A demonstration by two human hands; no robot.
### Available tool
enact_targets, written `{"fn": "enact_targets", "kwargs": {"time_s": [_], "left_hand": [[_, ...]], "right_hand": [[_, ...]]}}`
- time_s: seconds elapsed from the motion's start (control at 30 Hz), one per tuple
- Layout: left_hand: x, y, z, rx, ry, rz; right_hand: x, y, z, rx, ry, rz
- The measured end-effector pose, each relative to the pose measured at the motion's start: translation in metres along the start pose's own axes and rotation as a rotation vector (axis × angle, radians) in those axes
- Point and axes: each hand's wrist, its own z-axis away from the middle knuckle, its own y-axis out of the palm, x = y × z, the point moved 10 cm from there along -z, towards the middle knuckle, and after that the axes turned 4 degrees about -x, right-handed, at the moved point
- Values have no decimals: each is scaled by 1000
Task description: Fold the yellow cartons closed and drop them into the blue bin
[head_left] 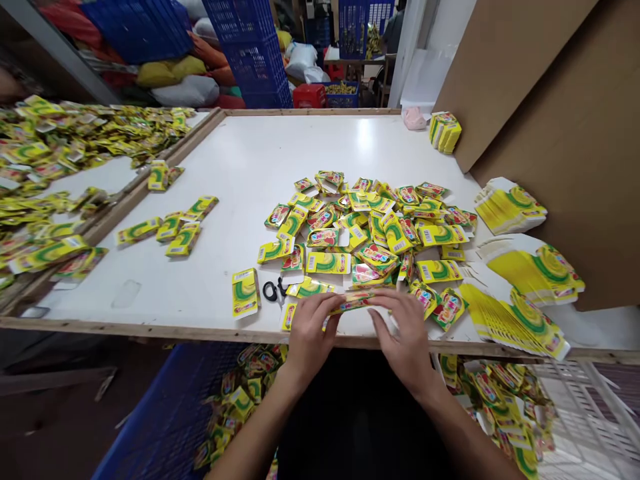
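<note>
A slim carton point(353, 303) spans the gap between both hands over the counter point(240, 167), close to its near edge, almost level and seen mostly edge-on; its narrow side shows green and yellow with reddish patches and colourful lettering too small to read. The left hand point(309, 330) has its fingers grasping the left end; the right hand point(406, 333) lays its fingers at the other end, thumb apart below, and whether they grip I cannot tell. Just beyond lies a pile of similar cartons point(327, 263), beside black-handled scissors point(271, 291)
</note>
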Motion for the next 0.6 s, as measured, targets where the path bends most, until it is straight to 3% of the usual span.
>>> {"fn": "enact_targets", "kwargs": {"time_s": [0.07, 0.1, 0.2, 0.3, 0.47, 0.6], "left_hand": [[-1, -6, 12, -150, -4, 36], [-6, -6, 21, -200, 23, 45], [-31, 11, 49, -167, 144, 86], [-37, 28, 57, -48, 88, 155], [6, 44, 44, 64, -317, 498], [26, 61, 49, 107, -515, 763]], "right_hand": [[-26, -10, 13, -120, 238, -100], [-40, -5, 23, -119, 363, -184], [-65, 18, 43, -42, 564, -391], [-67, 14, 40, -53, 477, -347], [-42, 23, 28, 196, 147, -231], [-53, 13, 31, 26, 191, -265]]}}
